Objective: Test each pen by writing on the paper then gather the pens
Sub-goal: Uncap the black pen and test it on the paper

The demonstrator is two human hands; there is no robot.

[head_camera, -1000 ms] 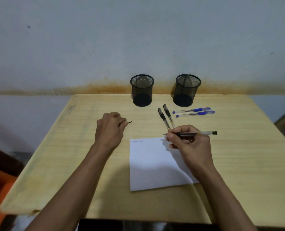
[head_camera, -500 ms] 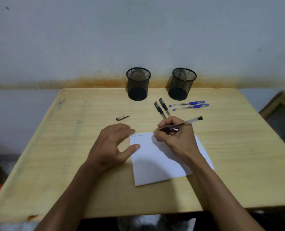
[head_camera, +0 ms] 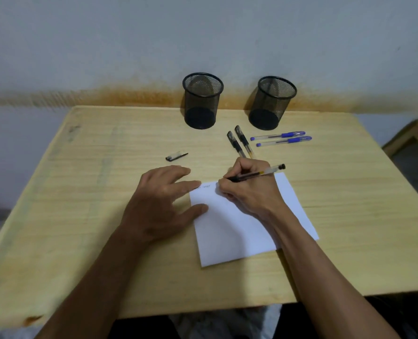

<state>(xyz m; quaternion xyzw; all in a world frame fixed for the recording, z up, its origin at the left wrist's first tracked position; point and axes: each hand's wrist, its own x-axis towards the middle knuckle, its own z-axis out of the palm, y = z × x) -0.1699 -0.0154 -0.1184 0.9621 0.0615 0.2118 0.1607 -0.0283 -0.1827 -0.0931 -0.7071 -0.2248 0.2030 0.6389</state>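
Pen [head_camera: 254, 174] pinched in right hand [head_camera: 249, 192], tip now at paper [head_camera: 239, 223] top edge; left hand [head_camera: 164, 204], spread, has dropped the cap [head_camera: 176, 155] (beyond paper) & pins the sheet, so writing can start.

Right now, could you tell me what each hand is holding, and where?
The right hand holds a black pen by its lower barrel near the tip. The left hand holds nothing; it rests on the paper.

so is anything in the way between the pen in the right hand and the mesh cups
Partly: two black pens lie on the table between the right hand and the cups. Lifting the held pen over them clears it.
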